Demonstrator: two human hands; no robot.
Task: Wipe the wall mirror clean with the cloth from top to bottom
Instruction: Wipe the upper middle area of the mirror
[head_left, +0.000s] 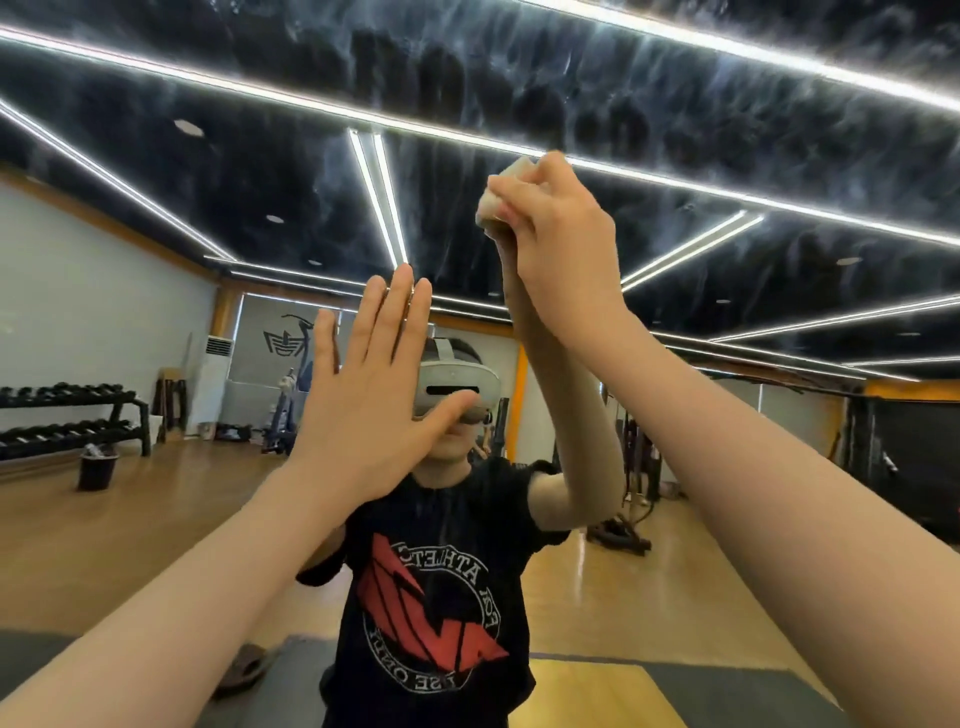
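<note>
Bracing against the wall mirror (156, 322), the left hand (371, 384) was spread flat, fingers straight, on the glass. Further right, the right hand (558, 244) gripped the balled-up cloth (501, 200) high on the mirror. Looked like the top pass; next move probably needed steady pressure dragging downward.

Gym — wooden floor (597, 597), dumbbell rack (67, 415), ceiling light strips (384, 208).
</note>
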